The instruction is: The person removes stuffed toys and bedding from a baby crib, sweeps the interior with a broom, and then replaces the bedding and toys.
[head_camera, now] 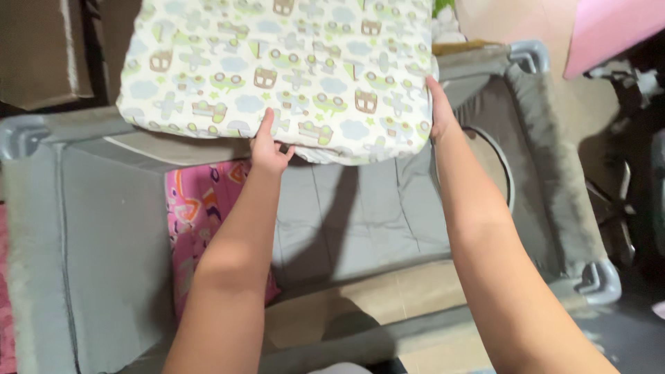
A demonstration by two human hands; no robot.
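While the grey playpen [83, 228] sits open below, a pink patterned cloth [194, 215] lies inside on its left. Left hand [269, 149] pinches the near edge of the printed crib mattress [277, 69], thumb on top; right hand [440, 111] grips its right edge. Mattress is held tilted above the far rail [478, 62], not yet inside. Risk: edge-only grips could slip, mattress may drop crooked, snag the rail, or bunch the pink cloth underneath.

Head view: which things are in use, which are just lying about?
In use:
left hand
right hand
patterned mattress, gripped by both hands
grey playpen beneath it

Lying about:
pink cloth inside the playpen
cardboard box
pink board
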